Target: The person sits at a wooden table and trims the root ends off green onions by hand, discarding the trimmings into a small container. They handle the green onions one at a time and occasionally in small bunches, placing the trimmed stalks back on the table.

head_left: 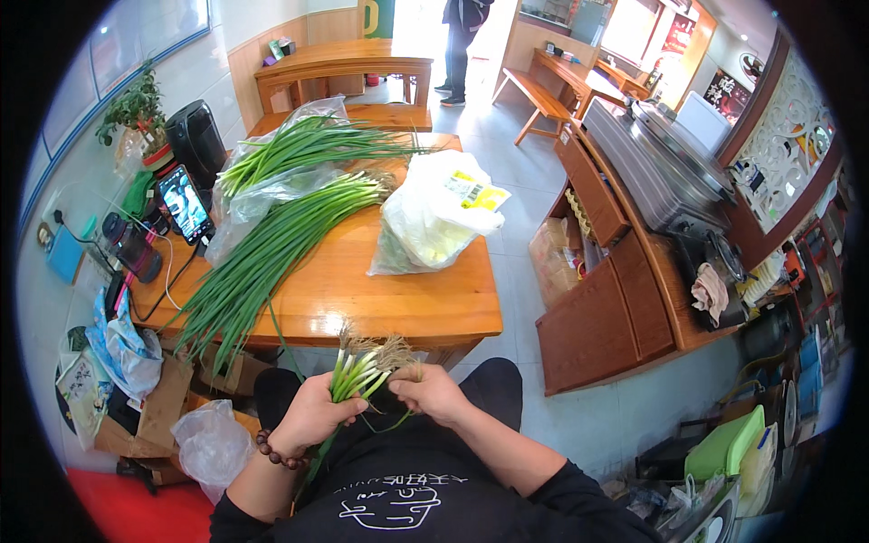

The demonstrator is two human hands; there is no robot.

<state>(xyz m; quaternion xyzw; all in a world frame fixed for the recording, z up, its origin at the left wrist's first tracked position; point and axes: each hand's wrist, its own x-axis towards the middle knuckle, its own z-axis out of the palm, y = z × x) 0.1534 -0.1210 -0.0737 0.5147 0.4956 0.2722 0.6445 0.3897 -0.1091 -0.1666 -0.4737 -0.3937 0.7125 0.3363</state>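
Observation:
My left hand (320, 411), with a beaded bracelet at the wrist, grips a small bunch of spring onions (353, 372) above my lap. Their white ends and stringy roots point away from me, and the green leaves trail down past my wrist. My right hand (428, 394) is beside the roots, pinching a thin green strand (394, 424) that curves down towards my lap. On the wooden table (380, 305) before me lies a large pile of spring onions (271, 251), leaves hanging over the near edge. Behind it, a second pile (319, 149) rests on clear plastic.
A white plastic bag (434, 217) of contents I cannot make out stands at the table's right. At left are a propped phone (183, 203), a bottle (132, 248) and cables. A wooden counter (611, 298) is to the right. A person (461, 47) stands at the doorway.

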